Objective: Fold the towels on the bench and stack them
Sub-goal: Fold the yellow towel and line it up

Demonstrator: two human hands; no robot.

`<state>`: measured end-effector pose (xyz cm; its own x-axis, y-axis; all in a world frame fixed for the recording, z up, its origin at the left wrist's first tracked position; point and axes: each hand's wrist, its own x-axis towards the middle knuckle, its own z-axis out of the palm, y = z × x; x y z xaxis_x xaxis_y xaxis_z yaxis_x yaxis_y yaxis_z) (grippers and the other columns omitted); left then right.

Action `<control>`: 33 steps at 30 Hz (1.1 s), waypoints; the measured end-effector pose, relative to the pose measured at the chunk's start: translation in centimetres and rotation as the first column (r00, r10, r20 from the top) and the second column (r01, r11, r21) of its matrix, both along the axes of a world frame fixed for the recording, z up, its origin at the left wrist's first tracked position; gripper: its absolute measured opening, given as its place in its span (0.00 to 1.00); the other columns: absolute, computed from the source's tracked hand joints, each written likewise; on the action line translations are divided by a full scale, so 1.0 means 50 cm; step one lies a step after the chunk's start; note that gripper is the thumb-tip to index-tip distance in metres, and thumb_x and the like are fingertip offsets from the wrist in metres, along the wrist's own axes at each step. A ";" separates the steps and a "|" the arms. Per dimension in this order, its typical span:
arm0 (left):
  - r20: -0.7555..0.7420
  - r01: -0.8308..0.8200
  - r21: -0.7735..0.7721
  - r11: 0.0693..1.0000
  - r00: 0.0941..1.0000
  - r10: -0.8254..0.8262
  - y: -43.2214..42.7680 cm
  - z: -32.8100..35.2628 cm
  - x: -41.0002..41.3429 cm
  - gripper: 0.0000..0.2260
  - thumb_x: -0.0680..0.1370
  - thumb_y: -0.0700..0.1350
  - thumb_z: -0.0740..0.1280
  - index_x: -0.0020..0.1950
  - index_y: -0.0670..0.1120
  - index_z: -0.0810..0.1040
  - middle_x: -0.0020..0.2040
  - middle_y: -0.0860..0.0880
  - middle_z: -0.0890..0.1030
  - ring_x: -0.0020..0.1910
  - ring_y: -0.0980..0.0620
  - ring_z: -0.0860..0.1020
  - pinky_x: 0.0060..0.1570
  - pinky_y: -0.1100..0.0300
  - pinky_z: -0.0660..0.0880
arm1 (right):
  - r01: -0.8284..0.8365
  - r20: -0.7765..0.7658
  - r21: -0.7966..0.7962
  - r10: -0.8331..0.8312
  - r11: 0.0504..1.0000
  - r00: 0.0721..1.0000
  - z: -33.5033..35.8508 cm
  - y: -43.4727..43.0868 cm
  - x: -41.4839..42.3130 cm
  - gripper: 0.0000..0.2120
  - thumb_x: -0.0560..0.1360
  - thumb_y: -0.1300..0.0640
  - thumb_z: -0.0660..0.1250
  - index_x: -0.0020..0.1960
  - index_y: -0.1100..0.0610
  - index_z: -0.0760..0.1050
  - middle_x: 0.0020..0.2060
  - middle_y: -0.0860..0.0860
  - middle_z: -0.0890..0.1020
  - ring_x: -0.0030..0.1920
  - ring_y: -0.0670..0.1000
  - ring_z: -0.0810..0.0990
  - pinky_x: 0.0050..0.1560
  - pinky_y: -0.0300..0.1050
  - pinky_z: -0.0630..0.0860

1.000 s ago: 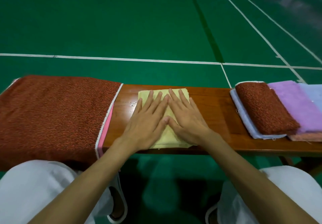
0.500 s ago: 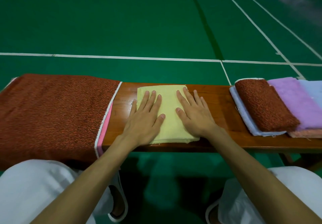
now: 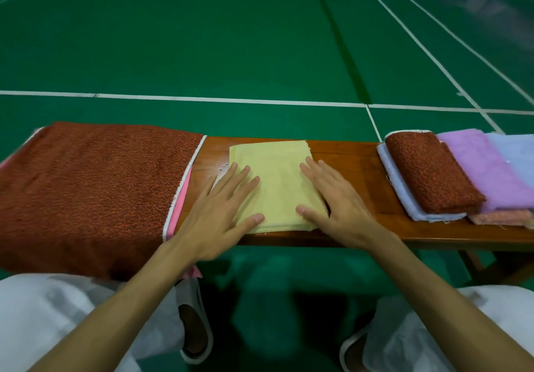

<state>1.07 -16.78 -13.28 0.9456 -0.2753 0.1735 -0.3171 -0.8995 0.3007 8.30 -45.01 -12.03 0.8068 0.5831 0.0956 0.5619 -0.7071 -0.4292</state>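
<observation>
A folded yellow towel (image 3: 277, 181) lies flat on the wooden bench (image 3: 346, 152) in front of me. My left hand (image 3: 222, 207) rests flat on its left edge, fingers spread, partly on the wood. My right hand (image 3: 335, 201) lies flat over its right edge, fingers apart. Neither hand grips anything. A large unfolded rust-red towel (image 3: 89, 195) drapes over the bench's left end, with a pink towel (image 3: 180, 204) peeking out beneath it. At the right sit folded towels: a rust-red one (image 3: 430, 175) on a pale blue one (image 3: 404, 195), and a purple one (image 3: 488, 169).
A light blue towel (image 3: 517, 152) and an orange-pink one (image 3: 500, 217) lie at the far right. Beyond the bench stretches a green court floor (image 3: 231, 39) with white lines. My knees in white trousers and white slippers are below the bench's near edge.
My hands have slid apart from the middle of the yellow towel out to its left and right edges. The towel lies flatter and wider in view.
</observation>
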 end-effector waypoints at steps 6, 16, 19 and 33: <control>0.013 0.059 0.060 0.996 0.998 -0.060 0.018 -0.028 -0.037 0.45 0.73 0.68 0.72 0.83 0.52 0.59 0.84 0.49 0.56 0.83 0.47 0.54 0.78 0.49 0.54 | -0.141 0.091 -0.018 0.142 0.990 0.986 -0.045 -0.046 -0.026 0.51 0.67 0.33 0.76 0.82 0.53 0.60 0.82 0.49 0.59 0.82 0.53 0.55 0.76 0.66 0.64; 0.092 0.074 -0.323 0.944 0.995 -0.047 0.044 0.005 -0.046 0.15 0.74 0.50 0.68 0.60 0.55 0.86 0.61 0.63 0.81 0.56 0.54 0.74 0.54 0.51 0.75 | -0.167 0.206 0.252 0.115 0.953 0.972 -0.024 -0.067 -0.034 0.15 0.72 0.50 0.78 0.58 0.50 0.86 0.56 0.43 0.85 0.56 0.52 0.77 0.47 0.56 0.78; -0.085 -0.030 -0.621 0.783 0.996 -0.028 0.035 0.021 -0.032 0.11 0.79 0.48 0.71 0.60 0.57 0.84 0.50 0.61 0.82 0.52 0.54 0.79 0.54 0.66 0.74 | -0.079 -0.035 0.389 0.100 0.918 0.994 0.002 -0.062 -0.020 0.09 0.78 0.48 0.71 0.56 0.37 0.83 0.44 0.38 0.82 0.44 0.50 0.76 0.38 0.56 0.76; -0.553 -0.630 -0.636 0.446 0.775 0.306 -0.015 0.023 0.077 0.13 0.81 0.53 0.70 0.45 0.44 0.86 0.44 0.44 0.85 0.44 0.42 0.83 0.41 0.48 0.76 | 0.465 -0.473 0.377 -0.265 0.801 0.840 0.014 -0.010 0.053 0.13 0.80 0.51 0.71 0.42 0.60 0.82 0.29 0.49 0.81 0.28 0.44 0.76 0.28 0.41 0.72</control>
<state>4.89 -17.54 -12.13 0.9151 0.3130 -0.2543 0.3365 -0.2449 0.9093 10.95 -45.50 -11.33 0.9756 0.2021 -0.0858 0.0235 -0.4850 -0.8742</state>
